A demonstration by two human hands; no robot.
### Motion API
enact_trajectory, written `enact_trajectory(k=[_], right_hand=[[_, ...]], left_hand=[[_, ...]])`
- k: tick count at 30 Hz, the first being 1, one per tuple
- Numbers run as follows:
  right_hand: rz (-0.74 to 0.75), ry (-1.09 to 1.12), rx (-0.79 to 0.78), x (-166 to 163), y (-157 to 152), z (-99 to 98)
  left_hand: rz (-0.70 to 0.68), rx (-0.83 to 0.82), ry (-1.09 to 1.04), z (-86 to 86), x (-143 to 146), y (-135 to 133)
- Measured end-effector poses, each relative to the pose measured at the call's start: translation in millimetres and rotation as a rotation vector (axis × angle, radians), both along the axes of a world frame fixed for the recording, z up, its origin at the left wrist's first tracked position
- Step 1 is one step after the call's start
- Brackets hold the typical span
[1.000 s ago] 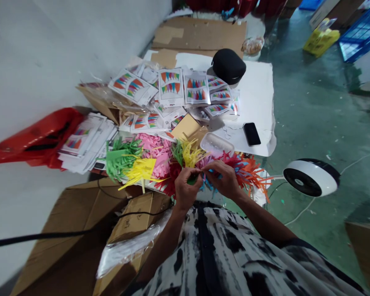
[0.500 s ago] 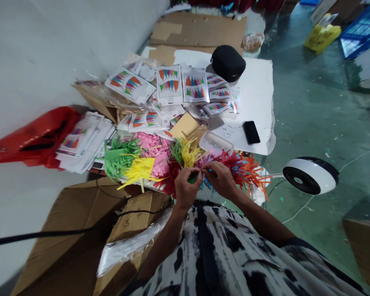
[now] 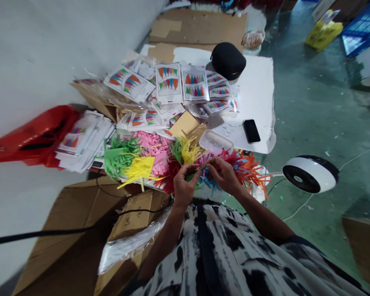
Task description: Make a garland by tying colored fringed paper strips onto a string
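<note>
My left hand [image 3: 185,187] is closed on a green piece of fringed paper [image 3: 192,176], pinched between thumb and fingers. My right hand [image 3: 223,176] is closed too, pinching the same bundle of paper fringes from the right. Both hands hover over a heap of cut paper fringes [image 3: 160,158] in green, yellow, pink, red, orange and blue. What exactly lies under the right fingers is partly hidden.
Printed cards with coloured triangles [image 3: 168,82] lie in piles behind the heap. A black phone [image 3: 251,131], a clear plastic tray [image 3: 216,142] and a black pouch [image 3: 228,60] rest on white sheet. A red bag [image 3: 31,133] is left, cardboard boxes [image 3: 80,218] near, a white fan [image 3: 310,174] right.
Both hands have lifted slightly and shifted, still working the same bundle of fringes. The camera has tilted a little.
</note>
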State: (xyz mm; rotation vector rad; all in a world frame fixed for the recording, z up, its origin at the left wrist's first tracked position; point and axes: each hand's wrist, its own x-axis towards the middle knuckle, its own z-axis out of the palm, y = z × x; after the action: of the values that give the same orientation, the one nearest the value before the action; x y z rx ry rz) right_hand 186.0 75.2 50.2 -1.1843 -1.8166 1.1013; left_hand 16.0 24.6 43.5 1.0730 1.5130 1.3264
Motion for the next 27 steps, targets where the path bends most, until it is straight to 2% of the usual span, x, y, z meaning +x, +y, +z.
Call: enact_trajectory(k=[13,20,22,24,27], right_hand=[[0.014,0.042,-0.019,-5.0,-10.4,-3.6],[-0.031,0.226,-0.155,-6.5,-11.7,-12.9],[-0.086,0.281,-0.183,-3.6,-8.9,-15.3],[-0.116,0.279,-0.175,-1.1,-6.3,-15.9],[-0.087,0.206,-0.123,1.6,-5.2,-13.2]], left_hand=[[0.069,0.01,0.026,1.9,12.8,0.5],[0.078,0.032,-0.02,-5.2,13.3,-2.8],[0.032,0.015,0.002,-5.2,10.9,-3.7],[-0.073,0.013,0.039,-4.8,8.5,-4.2],[-0.233,0.013,0.135,-5.5,5.9,-4.2]])
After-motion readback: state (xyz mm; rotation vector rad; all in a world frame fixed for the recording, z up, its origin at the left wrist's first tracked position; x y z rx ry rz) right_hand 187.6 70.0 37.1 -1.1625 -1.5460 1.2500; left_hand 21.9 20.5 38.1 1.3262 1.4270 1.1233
